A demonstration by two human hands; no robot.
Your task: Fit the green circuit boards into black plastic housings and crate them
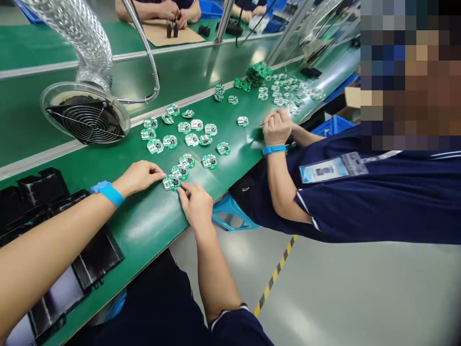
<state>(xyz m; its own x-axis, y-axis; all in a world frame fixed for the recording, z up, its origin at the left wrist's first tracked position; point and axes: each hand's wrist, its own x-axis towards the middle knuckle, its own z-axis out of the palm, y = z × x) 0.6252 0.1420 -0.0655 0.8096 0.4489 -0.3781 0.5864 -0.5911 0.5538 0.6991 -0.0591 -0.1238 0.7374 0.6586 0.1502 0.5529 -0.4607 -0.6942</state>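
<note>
My left hand (139, 177), wearing a blue wristband (111, 193), and my right hand (199, 204) meet at opposite edges of a green circuit board (172, 182) on the near part of a green workbench (151, 226). Left fingertips are drawn together at the board's left edge; right thumb and forefinger bend in at its right. Both hands touch the board, though from my remote seat I cannot tell whether either grips it. Two more boards (187, 161) run beyond it in a slanting line, closely set. Loose boards (191, 139) lie scattered farther up the bench, short of a larger heap (258, 73). A round fan (86, 120) hangs at left under a silvery duct (90, 43). At right, a co-worker (360, 202) in navy has both hands together over the bench.
</note>
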